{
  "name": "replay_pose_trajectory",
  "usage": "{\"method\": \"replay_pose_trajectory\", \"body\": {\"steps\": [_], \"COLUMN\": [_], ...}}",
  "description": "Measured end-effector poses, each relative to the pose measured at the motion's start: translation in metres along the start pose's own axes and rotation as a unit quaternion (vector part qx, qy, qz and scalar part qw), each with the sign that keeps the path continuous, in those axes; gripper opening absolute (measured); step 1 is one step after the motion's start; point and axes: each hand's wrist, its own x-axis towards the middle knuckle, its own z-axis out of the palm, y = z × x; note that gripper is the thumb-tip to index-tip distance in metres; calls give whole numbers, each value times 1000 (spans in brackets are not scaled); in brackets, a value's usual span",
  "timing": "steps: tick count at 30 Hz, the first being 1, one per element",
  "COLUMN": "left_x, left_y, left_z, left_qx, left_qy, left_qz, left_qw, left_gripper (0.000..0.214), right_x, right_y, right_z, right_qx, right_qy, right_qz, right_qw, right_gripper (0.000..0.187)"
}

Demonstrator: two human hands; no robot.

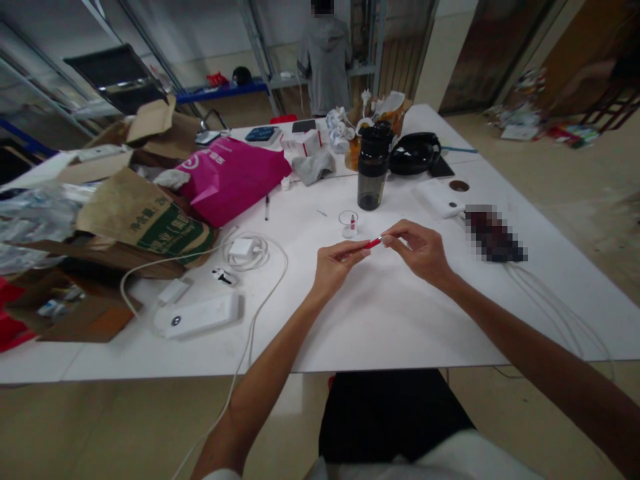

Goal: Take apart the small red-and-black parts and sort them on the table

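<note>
Over the white table [320,327], a slim red tube [374,243] with a pale, shiny end is held between my two hands; its exact kind is too small to make out. My left hand [336,263] is closed on its left part. At the shiny right end, my right hand [415,248] pinches it between thumb and fingertips. Just behind my hands stands a small clear cup [349,231] with a small red and white piece inside. A thin stick [322,213] lies behind the cup to the left, and a dark pen [267,208] is farther left.
Behind the cup stands a dark shaker bottle [373,175]. To the left are a magenta bag [240,175], a paper bag [145,213], a coiled white cable [260,253] and a white power bank [205,315]. A blurred-out item [493,233] lies right. A person [327,63] stands beyond.
</note>
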Motion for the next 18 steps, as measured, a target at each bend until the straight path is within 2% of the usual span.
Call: {"method": "replay_pose_trajectory", "body": {"steps": [7, 11, 14, 18], "left_x": [9, 17, 23, 28], "left_y": [3, 4, 0, -7], "left_z": [-16, -28, -38, -49], "left_qx": [35, 14, -5, -7], "left_qy": [163, 190, 193, 231], "left_qz": [74, 82, 78, 58], "left_qw": [983, 978, 978, 971], "left_gripper": [28, 44, 54, 56], "right_x": [64, 100, 119, 137], "right_y": [-28, -45, -52, -48], "right_z": [43, 67, 69, 51], "right_qx": [-53, -50, -81, -120], "right_qy": [-55, -121, -143, -160], "right_qz": [-40, -84, -124, -163], "right_qw": [996, 988, 979, 966], "right_gripper": [42, 39, 36, 33]}}
